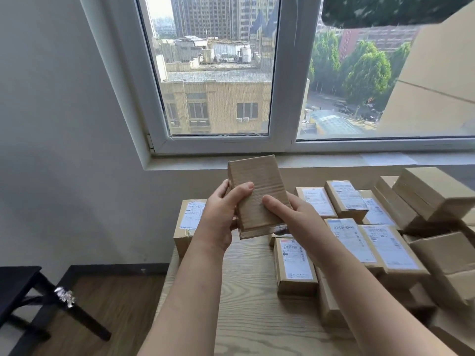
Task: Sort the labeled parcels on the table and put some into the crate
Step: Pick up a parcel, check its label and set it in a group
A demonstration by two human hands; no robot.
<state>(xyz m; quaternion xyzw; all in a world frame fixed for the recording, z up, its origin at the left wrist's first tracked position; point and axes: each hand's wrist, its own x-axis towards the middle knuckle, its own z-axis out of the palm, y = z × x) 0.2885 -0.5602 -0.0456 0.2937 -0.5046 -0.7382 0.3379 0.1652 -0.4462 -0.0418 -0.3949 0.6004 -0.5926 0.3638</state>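
Both the left hand (218, 217) and right hand (290, 211) grip a small parcel (257, 194) above the table (246, 304) (blank side up), so turning it over should reveal its label.

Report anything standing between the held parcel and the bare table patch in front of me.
Nothing visible does. The left hand and right hand grip the held parcel in the air. The bare wood of the table shows below it, between the lone labeled parcel at left and the labeled pile at right.
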